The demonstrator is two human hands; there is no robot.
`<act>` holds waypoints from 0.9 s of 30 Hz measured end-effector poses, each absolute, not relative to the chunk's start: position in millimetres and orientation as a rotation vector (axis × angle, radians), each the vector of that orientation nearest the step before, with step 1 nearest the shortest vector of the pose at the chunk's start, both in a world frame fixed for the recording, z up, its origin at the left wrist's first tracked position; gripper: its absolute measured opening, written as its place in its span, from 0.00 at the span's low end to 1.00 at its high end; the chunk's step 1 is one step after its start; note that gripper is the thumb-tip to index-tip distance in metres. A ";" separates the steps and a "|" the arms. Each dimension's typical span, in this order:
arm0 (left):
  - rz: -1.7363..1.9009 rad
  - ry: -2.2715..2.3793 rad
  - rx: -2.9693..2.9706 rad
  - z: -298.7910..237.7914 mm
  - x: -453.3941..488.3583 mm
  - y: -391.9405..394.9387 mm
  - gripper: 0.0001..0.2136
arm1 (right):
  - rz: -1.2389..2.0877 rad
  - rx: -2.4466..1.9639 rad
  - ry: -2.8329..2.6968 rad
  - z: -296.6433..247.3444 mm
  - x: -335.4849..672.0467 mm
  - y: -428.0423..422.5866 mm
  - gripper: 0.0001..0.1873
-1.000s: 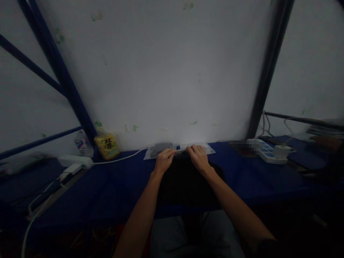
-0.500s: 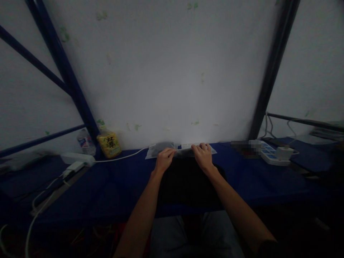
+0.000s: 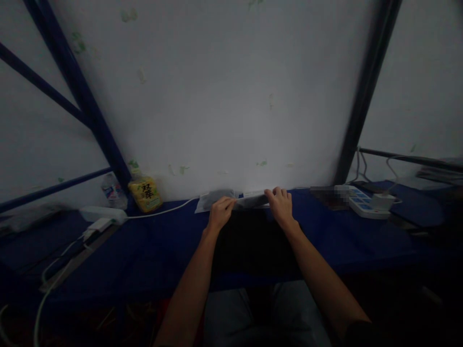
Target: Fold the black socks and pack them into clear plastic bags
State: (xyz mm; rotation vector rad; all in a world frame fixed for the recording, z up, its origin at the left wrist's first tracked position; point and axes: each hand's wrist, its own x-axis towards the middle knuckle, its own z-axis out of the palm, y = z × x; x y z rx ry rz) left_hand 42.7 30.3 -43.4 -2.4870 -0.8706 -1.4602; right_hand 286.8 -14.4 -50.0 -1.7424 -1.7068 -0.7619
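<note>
A black, cloth-like piece [image 3: 253,246] lies on the blue table in front of me; the dark light hides its details. My left hand [image 3: 220,213] is closed in a pinch on the far left end of its edge. On the right, my right hand [image 3: 280,206] grips the other end, fingers curled over it. Between the hands the raised edge [image 3: 251,201] shows as a grey strip, sloping up slightly to the right. Just beyond lies a clear plastic bag [image 3: 204,203] with something grey inside, partly covered by my left hand.
On the blue table [image 3: 144,255], a yellow-labelled bottle [image 3: 145,194] and a clear bottle [image 3: 113,190] stand at left by a white power strip [image 3: 103,215] with cables. At right sits another power strip [image 3: 365,205]. Blue metal posts [image 3: 106,144] rise at both sides before the wall.
My right hand has shifted slightly right and turned, and the edge between my hands now tilts up on that side. My left hand stays nearly in place. The camera view has shifted slightly.
</note>
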 end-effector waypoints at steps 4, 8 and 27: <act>-1.501 -0.875 -2.473 -42.8 42.7 30.5 0.10 | -0.777 -1.729 -1.692 -49.5 288.1 -13.7 0.13; -1.517 -0.907 -2.427 -42.2 37.8 33.5 0.10 | -0.770 -1.744 -1.645 -51.6 294.6 -11.1 0.11; -0.661 -0.998 -2.861 -73.2 63.2 21.1 0.28 | -0.037 -1.394 -2.150 -103.8 300.4 29.1 0.27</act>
